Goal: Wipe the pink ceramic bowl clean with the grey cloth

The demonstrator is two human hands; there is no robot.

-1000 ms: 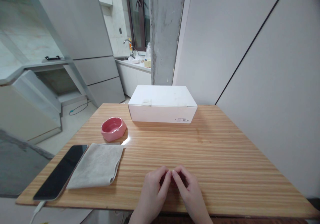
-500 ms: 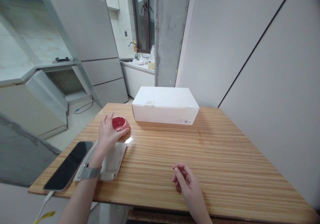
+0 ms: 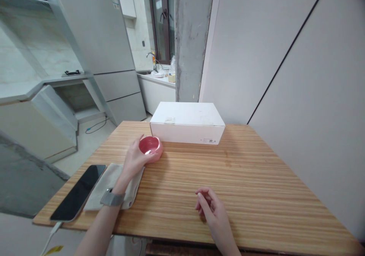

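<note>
My left hand (image 3: 135, 158) grips a small glossy pink bowl (image 3: 155, 149) by its left side, thumb at the near side and fingers at the far side. The bowl is just in front of the white box, at its left end; whether it touches the table I cannot tell. Under my left wrist lies a folded beige cloth (image 3: 98, 191), with a black phone (image 3: 78, 193) to its left. My right hand (image 3: 211, 208) rests near the table's front edge, fingers curled loosely with the thumb against them; nothing shows in it.
A closed white box (image 3: 188, 133) stands at the back of the wood-grain table (image 3: 251, 183). A white charging cable (image 3: 53, 231) runs from the phone over the front edge. A grey concrete pillar (image 3: 192, 43) and a pale wall (image 3: 285, 88) rise behind the table.
My left hand has carried the pink bowl to the right, closer to the box's left front corner. My right hand has stayed in nearly the same place.
</note>
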